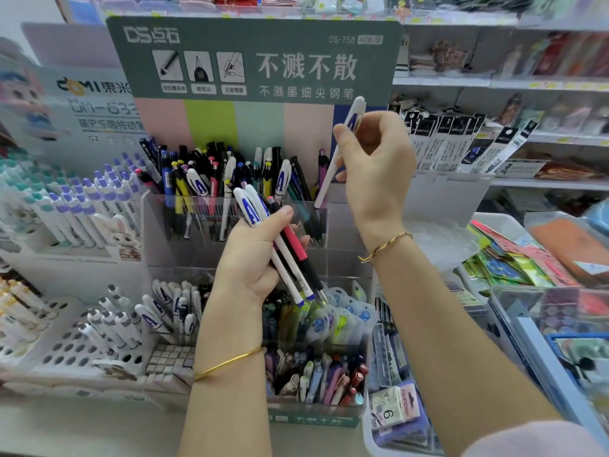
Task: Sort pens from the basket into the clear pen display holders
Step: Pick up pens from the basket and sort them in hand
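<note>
The right hand (375, 173) is raised above the right end of the clear display holder (342, 222), thumb and curled fingers pinching a single white pen (326, 184) around its middle. The pen hangs steeply, cap end up toward the green header card (257, 57) behind the holder and tip down over the holder's upper tier. In front of that tier the left hand (250, 255) is wrapped around a bundle of pens (293, 258), thumb pressed across the barrels. Several are white with a blue letter A, one is pink and black, and their tips point down toward the holder's lower tiers. The upper tier is already crowded with mixed pens (214, 179), while matching A pens (164, 311) stand in a lower compartment at the holder's left. A basket cannot be picked out with certainty. These pens look light, stiff and smooth-barrelled, so one needs little force but could slip or swivel if pinched at the very end. A hold near the middle, as here, should keep it steady while the tip is steered into a slot. The bundle is likely the touchier load, since loosening the left fingers could let smooth barrels slide out and scatter among the compartments below.
</note>
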Tool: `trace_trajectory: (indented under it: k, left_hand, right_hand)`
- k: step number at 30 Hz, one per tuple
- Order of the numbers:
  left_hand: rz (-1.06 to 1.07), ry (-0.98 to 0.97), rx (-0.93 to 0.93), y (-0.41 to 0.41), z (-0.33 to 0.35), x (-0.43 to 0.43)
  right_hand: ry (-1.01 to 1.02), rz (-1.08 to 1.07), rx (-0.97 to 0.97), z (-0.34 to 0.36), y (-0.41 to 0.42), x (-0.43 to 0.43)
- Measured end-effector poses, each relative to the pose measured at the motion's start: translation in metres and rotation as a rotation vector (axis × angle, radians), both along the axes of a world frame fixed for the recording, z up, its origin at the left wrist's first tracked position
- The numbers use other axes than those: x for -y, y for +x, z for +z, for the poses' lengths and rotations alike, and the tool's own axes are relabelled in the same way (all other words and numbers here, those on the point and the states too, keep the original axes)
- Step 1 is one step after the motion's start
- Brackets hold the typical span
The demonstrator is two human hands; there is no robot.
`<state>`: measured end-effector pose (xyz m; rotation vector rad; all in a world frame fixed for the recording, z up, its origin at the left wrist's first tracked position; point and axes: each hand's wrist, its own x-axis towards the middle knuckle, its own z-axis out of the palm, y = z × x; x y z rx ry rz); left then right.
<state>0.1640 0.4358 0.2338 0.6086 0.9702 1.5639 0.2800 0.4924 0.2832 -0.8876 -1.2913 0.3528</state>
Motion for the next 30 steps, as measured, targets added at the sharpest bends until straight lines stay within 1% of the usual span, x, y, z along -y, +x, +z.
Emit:
trace_trajectory:
  k: [2,3,5,7,9,17,23,25,26,28,30]
  left_hand:
    - [0.004,-0.008,-0.017,-0.001,0.001,0.001]
    - [0.01,-0.012,-0.019,-0.002,0.001,0.001]
    - [0.02,-0.015,-0.017,-0.002,0.001,0.001]
    - [0.013,-0.016,-0.013,-0.002,0.001,0.001]
    - [0.002,-0.014,-0.009,0.0,0.002,0.001]
    - [-0.004,-0.009,0.002,0.0,0.004,0.001]
    - [0.004,-0.006,0.007,0.002,0.005,0.002]
    - [-0.013,-0.001,0.026,0.002,0.005,0.003]
    - [-0.022,0.003,0.033,0.003,0.006,0.003]
    - [-0.039,0.014,0.04,0.002,0.007,0.004]
    - [-0.052,0.029,0.044,0.004,0.007,0.004]
  right_hand:
    - [0.04,-0.016,-0.03,0.004,0.002,0.001]
    - [0.049,-0.017,-0.012,0.005,0.002,0.0]
    - [0.017,-0.009,0.094,0.005,0.0,-0.004]
    - [-0.066,-0.001,0.231,-0.001,-0.004,-0.008]
    - [-0.131,-0.023,0.323,-0.009,-0.006,-0.011]
    - [-0.213,-0.13,0.522,-0.011,-0.012,-0.012]
    - [-0.437,-0.253,0.884,-0.011,-0.013,-0.015]
    - [-0.466,-0.249,0.885,-0.011,-0.013,-0.011]
    - [-0.464,-0.234,0.835,-0.01,-0.011,-0.009]
    - [-0.39,-0.181,0.674,-0.01,-0.005,-0.002]
    - [-0.325,-0.068,0.57,-0.01,0.0,0.005]
